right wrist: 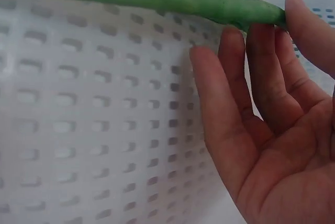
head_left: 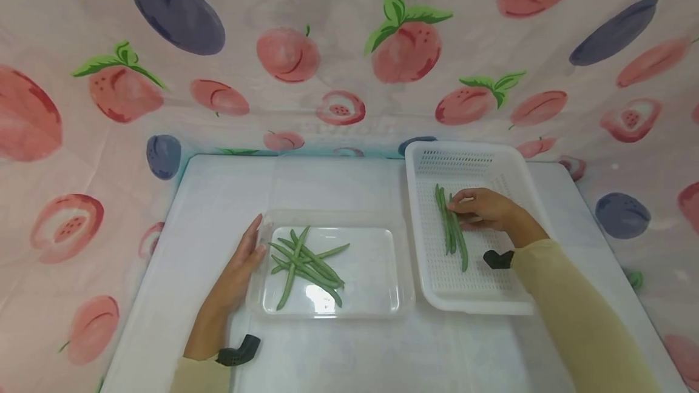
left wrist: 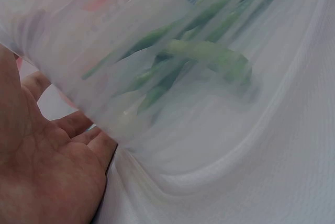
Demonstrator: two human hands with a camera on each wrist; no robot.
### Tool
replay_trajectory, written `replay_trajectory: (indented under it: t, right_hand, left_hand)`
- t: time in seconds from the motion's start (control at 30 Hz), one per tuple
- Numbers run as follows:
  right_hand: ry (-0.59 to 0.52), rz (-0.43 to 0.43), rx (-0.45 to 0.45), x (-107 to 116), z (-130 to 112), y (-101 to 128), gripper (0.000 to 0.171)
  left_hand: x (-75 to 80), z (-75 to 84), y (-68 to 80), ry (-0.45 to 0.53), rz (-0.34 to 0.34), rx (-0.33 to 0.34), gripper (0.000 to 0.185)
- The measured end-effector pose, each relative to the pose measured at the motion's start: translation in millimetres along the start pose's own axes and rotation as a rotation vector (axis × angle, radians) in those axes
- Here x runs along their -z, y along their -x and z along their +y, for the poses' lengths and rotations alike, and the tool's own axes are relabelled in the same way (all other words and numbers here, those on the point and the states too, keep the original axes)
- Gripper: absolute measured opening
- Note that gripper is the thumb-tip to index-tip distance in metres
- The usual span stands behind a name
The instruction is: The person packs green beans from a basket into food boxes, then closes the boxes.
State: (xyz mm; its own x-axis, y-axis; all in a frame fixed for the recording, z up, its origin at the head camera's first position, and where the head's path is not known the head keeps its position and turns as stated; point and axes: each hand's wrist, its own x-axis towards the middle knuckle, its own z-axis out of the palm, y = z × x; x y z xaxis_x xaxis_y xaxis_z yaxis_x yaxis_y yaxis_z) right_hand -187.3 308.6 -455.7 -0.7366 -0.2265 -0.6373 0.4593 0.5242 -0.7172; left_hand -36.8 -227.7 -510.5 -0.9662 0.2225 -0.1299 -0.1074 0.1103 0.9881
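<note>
Makeshift recording booth: fruit-print cloth backdrop around white table, trays of green beans.

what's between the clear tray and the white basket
Only a narrow strip of bare table between the clear tray and white basket, seen in the head view.

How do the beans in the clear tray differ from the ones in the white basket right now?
The beans in the clear tray lie crossed and fanned out; the beans in the white basket lie nearly parallel in a tight row. The right hand touches the basket beans, while the left hand rests against the clear tray, not its beans. The white basket is perforated. Both lots are green and slender.
</note>
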Motion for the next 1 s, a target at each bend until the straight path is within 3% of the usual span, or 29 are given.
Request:
replay_trajectory:
  t: [0.3,0.73,1.0]
  right_hand:
    - [0.012,-0.038,0.050,-2.5,-12.5,9.9,0.050]
    - [-0.082,-0.125,0.157,-15.7,-30.7,22.8,0.042]
    - [-0.082,-0.084,0.183,-30.0,-46.8,35.4,0.039]
  left_hand:
    - [0.0,1.1,0.9,-0.005,0.000,0.005,0.063]
    - [0.1,0.6,1.9,0.001,0.008,0.038,0.062]
    - [0.2,0.9,1.5,-0.003,0.009,0.040,0.062]
